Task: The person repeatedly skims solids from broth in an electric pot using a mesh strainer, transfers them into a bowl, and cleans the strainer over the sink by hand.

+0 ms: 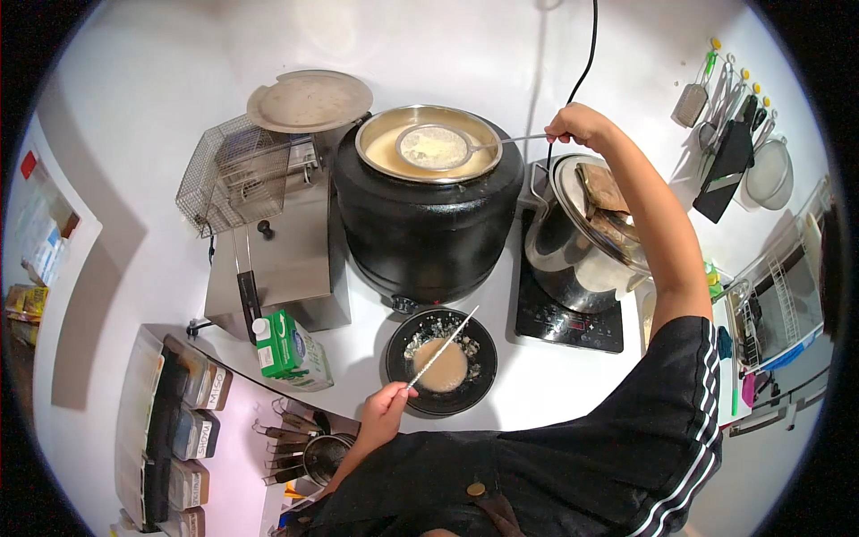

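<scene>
My right hand (580,126) is closed round the handle of a round mesh strainer (434,147). The strainer lies over the pale liquid in the steel-rimmed black soup kettle (428,219), with pale yellowish bits in its mesh. Lower down, my left hand (385,412) pinches a thin light stick (443,346), slanted over a black bowl (400,358). Brownish liquid (441,364) fills the middle of the bowl, and whitish residue clings to its inner wall.
Right of the kettle, a large steel pot (573,264) stands on a black induction hob (573,327). To the left are a green-and-white carton (291,353), a steel fryer (277,273), wire baskets (237,170) and a round lid (310,100). Utensils (729,125) hang at the right.
</scene>
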`<state>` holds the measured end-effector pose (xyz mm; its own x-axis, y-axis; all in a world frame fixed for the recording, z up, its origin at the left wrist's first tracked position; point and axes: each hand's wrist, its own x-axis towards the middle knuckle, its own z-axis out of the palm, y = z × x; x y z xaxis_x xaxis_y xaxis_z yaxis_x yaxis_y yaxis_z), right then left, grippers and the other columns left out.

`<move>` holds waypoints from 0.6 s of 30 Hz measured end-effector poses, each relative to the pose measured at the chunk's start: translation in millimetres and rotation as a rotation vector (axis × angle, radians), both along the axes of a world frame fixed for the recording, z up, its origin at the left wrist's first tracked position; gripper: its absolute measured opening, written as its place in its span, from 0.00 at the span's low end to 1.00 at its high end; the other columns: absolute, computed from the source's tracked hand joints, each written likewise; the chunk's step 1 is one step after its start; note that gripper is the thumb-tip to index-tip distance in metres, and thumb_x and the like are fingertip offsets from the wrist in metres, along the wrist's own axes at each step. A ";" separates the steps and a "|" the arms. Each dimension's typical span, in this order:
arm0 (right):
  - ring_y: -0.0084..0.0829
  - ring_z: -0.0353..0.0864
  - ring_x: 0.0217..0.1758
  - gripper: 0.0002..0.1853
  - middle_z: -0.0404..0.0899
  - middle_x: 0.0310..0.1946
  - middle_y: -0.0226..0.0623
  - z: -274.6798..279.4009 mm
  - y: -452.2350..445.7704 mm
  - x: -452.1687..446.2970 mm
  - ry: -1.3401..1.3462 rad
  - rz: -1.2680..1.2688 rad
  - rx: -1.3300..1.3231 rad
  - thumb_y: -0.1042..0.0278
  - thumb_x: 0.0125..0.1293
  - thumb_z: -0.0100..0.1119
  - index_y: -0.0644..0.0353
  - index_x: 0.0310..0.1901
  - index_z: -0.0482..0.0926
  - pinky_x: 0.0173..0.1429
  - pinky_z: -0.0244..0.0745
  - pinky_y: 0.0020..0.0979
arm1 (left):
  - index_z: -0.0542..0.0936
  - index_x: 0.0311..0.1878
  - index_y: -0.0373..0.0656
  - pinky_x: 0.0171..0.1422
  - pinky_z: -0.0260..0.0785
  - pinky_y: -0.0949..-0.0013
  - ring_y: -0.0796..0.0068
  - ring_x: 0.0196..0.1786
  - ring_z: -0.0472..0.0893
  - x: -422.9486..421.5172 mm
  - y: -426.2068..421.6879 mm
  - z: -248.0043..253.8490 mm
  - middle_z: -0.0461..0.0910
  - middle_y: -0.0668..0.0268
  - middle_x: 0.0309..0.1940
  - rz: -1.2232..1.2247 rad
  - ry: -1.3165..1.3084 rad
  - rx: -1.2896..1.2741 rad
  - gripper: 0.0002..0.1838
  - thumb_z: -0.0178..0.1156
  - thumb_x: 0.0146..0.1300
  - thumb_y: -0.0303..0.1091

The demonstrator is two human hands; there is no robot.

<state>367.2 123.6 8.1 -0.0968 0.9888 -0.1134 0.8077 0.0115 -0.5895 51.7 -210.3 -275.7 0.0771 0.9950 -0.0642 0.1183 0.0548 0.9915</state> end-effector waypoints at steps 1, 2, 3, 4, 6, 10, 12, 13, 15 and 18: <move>0.18 0.49 0.12 0.09 0.62 0.12 0.26 -1.9 1.5 1.3 0.012 -0.013 0.044 0.64 0.49 0.56 0.60 0.21 0.77 0.16 0.43 0.25 | 0.76 0.35 0.36 0.38 0.64 0.78 0.82 0.32 0.73 0.1 -0.5 -1.2 0.76 0.68 0.27 0.002 0.003 -0.007 0.10 0.48 0.63 0.31; 0.18 0.49 0.12 0.09 0.62 0.12 0.26 -2.5 0.6 1.1 0.023 -0.026 0.087 0.64 0.49 0.56 0.60 0.21 0.77 0.16 0.43 0.25 | 0.76 0.35 0.36 0.38 0.64 0.78 0.82 0.32 0.73 0.3 -0.9 -2.0 0.76 0.68 0.27 0.002 0.002 -0.007 0.10 0.48 0.63 0.31; 0.18 0.49 0.12 0.09 0.62 0.12 0.26 -2.2 -0.6 1.9 0.024 -0.027 0.087 0.64 0.49 0.56 0.60 0.21 0.77 0.16 0.43 0.25 | 0.76 0.35 0.36 0.38 0.64 0.78 0.82 0.32 0.73 0.3 -1.2 -2.6 0.76 0.68 0.27 -0.002 0.007 -0.001 0.10 0.48 0.63 0.31; 0.18 0.49 0.12 0.09 0.62 0.12 0.27 -1.1 -1.8 2.9 0.015 -0.020 0.055 0.64 0.49 0.56 0.60 0.21 0.77 0.16 0.43 0.25 | 0.76 0.35 0.36 0.38 0.64 0.78 0.82 0.32 0.73 0.1 -1.2 -2.9 0.76 0.68 0.27 -0.006 0.013 0.007 0.10 0.48 0.63 0.31; 0.18 0.50 0.12 0.09 0.62 0.12 0.27 -0.2 -2.5 4.1 0.008 -0.013 0.024 0.64 0.49 0.56 0.61 0.21 0.77 0.16 0.43 0.25 | 0.76 0.35 0.36 0.38 0.64 0.78 0.82 0.32 0.73 -0.3 -1.5 -3.5 0.76 0.68 0.27 -0.007 0.008 -0.003 0.10 0.48 0.63 0.31; 0.19 0.49 0.12 0.09 0.62 0.12 0.27 -2.5 -4.0 11.3 0.038 -0.034 0.045 0.65 0.48 0.56 0.61 0.20 0.77 0.16 0.43 0.25 | 0.76 0.36 0.36 0.38 0.64 0.78 0.83 0.32 0.72 0.2 -2.1 -6.1 0.76 0.69 0.27 -0.014 -0.014 0.001 0.09 0.48 0.63 0.31; 0.19 0.49 0.12 0.09 0.62 0.12 0.27 -0.6 -3.7 13.2 0.052 -0.036 0.020 0.65 0.48 0.56 0.61 0.20 0.77 0.16 0.43 0.25 | 0.76 0.36 0.36 0.37 0.64 0.79 0.83 0.31 0.72 0.8 -2.2 -4.3 0.75 0.70 0.26 -0.010 -0.025 0.004 0.09 0.48 0.63 0.31; 0.18 0.49 0.12 0.08 0.62 0.12 0.27 0.7 -3.3 14.8 0.043 -0.029 0.036 0.65 0.48 0.56 0.61 0.20 0.77 0.16 0.43 0.25 | 0.76 0.36 0.37 0.36 0.63 0.79 0.84 0.31 0.71 1.2 -2.6 -3.9 0.75 0.70 0.26 -0.005 -0.036 0.007 0.10 0.48 0.63 0.31; 0.18 0.49 0.12 0.08 0.62 0.11 0.26 0.6 -4.9 16.0 0.035 -0.023 0.051 0.65 0.48 0.56 0.61 0.20 0.77 0.16 0.43 0.25 | 0.76 0.36 0.37 0.35 0.62 0.79 0.85 0.30 0.70 -0.5 -3.5 -5.1 0.74 0.71 0.25 -0.014 -0.029 -0.033 0.10 0.48 0.63 0.32; 0.18 0.49 0.12 0.08 0.62 0.12 0.25 2.0 -10.1 15.3 0.071 -0.063 0.059 0.64 0.47 0.56 0.59 0.21 0.77 0.16 0.43 0.25 | 0.76 0.36 0.37 0.32 0.60 0.80 0.86 0.27 0.67 1.8 -4.1 -0.9 0.71 0.73 0.22 -0.003 -0.027 -0.030 0.10 0.48 0.63 0.32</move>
<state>382.4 113.5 10.0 -0.0402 0.9980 -0.0494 0.7645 -0.0012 -0.6447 53.5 -214.3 -276.6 0.0825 0.9924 -0.0917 0.0918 0.0841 0.9922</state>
